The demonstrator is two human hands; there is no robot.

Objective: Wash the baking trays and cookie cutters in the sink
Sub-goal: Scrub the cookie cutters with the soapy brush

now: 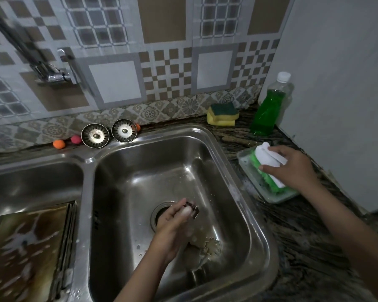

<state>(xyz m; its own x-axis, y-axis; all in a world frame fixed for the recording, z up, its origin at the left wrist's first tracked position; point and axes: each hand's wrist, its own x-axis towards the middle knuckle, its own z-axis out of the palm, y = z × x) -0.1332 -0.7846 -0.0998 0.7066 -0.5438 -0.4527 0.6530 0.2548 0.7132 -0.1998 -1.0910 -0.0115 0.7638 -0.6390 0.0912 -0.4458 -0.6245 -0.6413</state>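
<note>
Steel double sink (207, 136) is filling the middle and lower left of the frame, set into a dark mottled stone counter (303, 243) running down the right side. Left hand (172, 223) is hovering over the drain (159, 212) of the right basin, fingers curling round a small dark cookie cutter (193, 211), w/ foam on the fingertips. Another cutter, flower-shaped (212, 246), is lying on the basin floor lower centre, just right of the left wrist. Soapy baking tray (28, 247) is sitting in the left basin, bottom left, streaked w/ suds. Right hand (292, 168) is reaching to the right-centre, gripping a white-and-green scrubber (268, 168) that is resting in a clear dish (249, 171) on the counter. Behind, at upper right, a bottle of green liquid (268, 107) is standing by a plain wall, w/ stacked yellow-green sponges (222, 114) just left of it. Two round strainers (109, 134) and small orange and pink balls (67, 141) are lining the sink's back edge. Patterned tile is covering the wall; a chrome tap (55, 73) is sticking out upper left, blurred.
</note>
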